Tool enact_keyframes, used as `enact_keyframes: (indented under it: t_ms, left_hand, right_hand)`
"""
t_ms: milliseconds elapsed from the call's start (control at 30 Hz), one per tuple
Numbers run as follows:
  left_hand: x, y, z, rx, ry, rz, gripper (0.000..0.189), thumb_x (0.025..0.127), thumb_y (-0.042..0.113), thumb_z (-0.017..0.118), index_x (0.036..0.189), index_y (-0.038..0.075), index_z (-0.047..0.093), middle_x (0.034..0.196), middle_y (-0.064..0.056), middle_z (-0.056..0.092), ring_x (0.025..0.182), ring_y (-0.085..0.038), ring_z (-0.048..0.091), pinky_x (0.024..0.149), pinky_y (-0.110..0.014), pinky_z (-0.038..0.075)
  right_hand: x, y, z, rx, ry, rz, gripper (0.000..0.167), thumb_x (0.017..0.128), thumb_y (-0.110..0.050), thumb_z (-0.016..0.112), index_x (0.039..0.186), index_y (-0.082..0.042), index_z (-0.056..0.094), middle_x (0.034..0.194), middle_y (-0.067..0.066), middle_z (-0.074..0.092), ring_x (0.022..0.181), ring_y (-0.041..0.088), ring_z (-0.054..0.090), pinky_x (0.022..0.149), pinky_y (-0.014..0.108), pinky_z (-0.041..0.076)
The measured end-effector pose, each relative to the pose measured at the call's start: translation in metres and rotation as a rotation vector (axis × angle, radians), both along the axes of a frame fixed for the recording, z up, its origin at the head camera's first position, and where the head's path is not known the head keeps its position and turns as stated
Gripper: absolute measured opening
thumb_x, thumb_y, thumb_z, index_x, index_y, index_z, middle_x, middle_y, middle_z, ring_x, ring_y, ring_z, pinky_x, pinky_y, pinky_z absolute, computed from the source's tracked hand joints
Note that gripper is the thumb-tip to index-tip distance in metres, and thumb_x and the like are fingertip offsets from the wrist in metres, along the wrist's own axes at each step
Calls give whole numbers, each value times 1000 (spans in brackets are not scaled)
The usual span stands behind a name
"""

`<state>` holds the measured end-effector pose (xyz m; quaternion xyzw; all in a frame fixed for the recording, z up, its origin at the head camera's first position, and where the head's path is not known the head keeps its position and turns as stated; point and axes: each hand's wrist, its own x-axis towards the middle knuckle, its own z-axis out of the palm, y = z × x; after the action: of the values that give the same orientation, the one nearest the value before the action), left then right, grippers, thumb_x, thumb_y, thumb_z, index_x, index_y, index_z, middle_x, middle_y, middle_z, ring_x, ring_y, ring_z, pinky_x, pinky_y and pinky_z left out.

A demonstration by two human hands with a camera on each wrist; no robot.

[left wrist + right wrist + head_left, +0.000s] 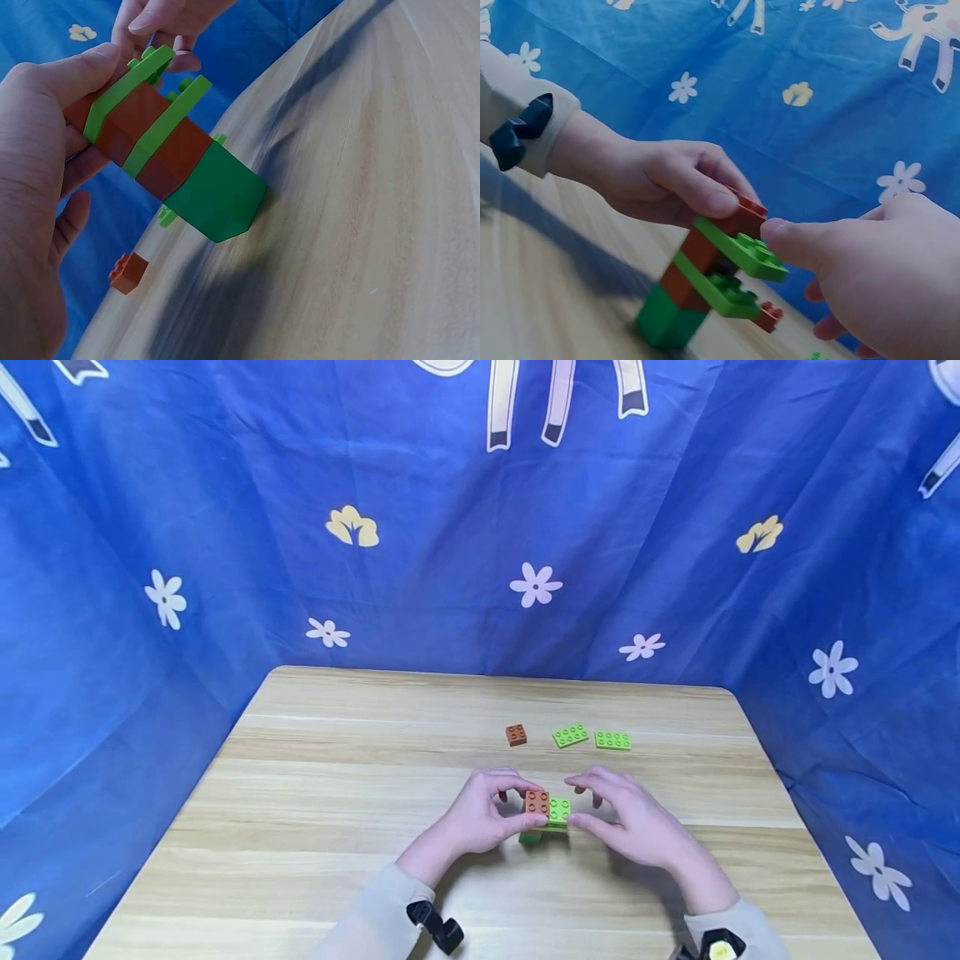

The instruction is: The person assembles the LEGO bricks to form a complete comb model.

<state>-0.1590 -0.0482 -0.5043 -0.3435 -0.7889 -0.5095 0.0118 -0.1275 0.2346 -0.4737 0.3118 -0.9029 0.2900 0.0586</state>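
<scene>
I've L hand [486,814] pinching the top brown brick [537,802], R hand [633,817] spread. Brick tower [154,129] prob light, stiff; I'd hold green base brick [217,193].

No writing can be read; the yellowish patch [722,951] on the black right-wrist device [708,941] perhaps bears small marks.

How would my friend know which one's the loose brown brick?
On the wooden table, look just beyond the brick tower toward the blue curtain. The loose brown brick is leftmost in a row of three. Beside two longer green plates, it alone is square, with four bumps on top.
</scene>
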Motion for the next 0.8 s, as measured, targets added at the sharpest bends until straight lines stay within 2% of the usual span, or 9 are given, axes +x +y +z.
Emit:
enact_keyframes:
  t_ms: [100,267,433,633,800]
  left_hand:
    - [0,0,0,-6,-4,4,33,85,37,91,114,22,81,100,19,73,95,-5,68,82,-39,54]
    - [0,0,-1,-15,-6,12,34,85,37,91,114,23,81,101,20,73,95,-5,67,81,-37,54]
    - [0,0,0,-13,-9,12,34,84,36,92,114,22,81,102,19,73,95,-5,68,81,-38,54]
    - [1,-1,-1,-25,-29,14,35,85,37,91,114,22,81,102,20,73,96,-5,67,83,-40,55]
    - [2,-1,-1,-23,-45,19,35,84,37,92,114,22,81,102,20,73,96,-6,67,83,-39,54]
  right_hand:
    - [-6,8,0,-24,-2,-14,46,102,-41,72,142,-20,65,125,-17,63,95,7,59,79,37,51]
    - [-19,23,-2,-63,-50,-50,45,103,-38,72,143,-20,64,129,-13,63,98,10,61,78,38,54]
    - [-34,38,-7,-96,-58,-86,43,102,-31,74,141,-16,65,124,-10,63,98,13,61,84,48,54]
    - [-51,52,-18,-139,-61,-96,45,100,-22,76,141,-6,64,126,-1,65,102,28,64,87,52,55]
    - [-64,60,-28,-126,-63,-127,48,101,-23,75,143,-4,61,131,10,64,107,34,64,89,55,55]
